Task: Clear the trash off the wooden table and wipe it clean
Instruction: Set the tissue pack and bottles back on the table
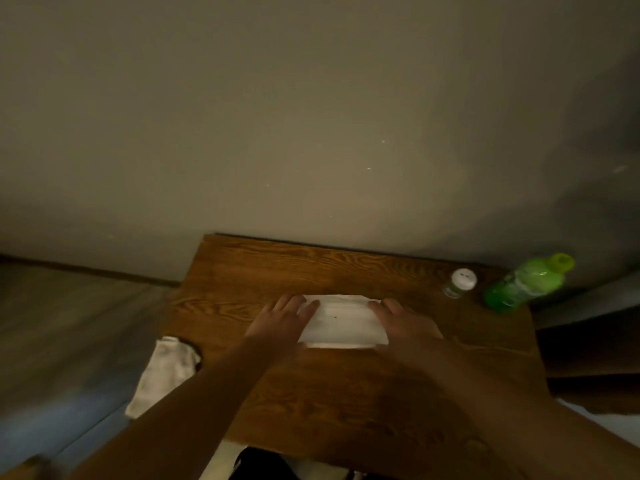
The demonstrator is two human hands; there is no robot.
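A white folded paper towel (341,322) lies flat near the middle of the wooden table (346,393). My left hand (280,318) rests on its left edge, fingers spread and pressing down. At the towel's right edge my right hand (403,322) lies flat in the same way. Neither hand is closed around the towel. A small dark speck shows on the towel's middle.
A green plastic bottle (526,284) and a small clear jar with a white lid (460,282) stand at the table's back right corner. A pale cloth (162,374) hangs off the left table edge. A wall runs behind the table; floor lies to the left.
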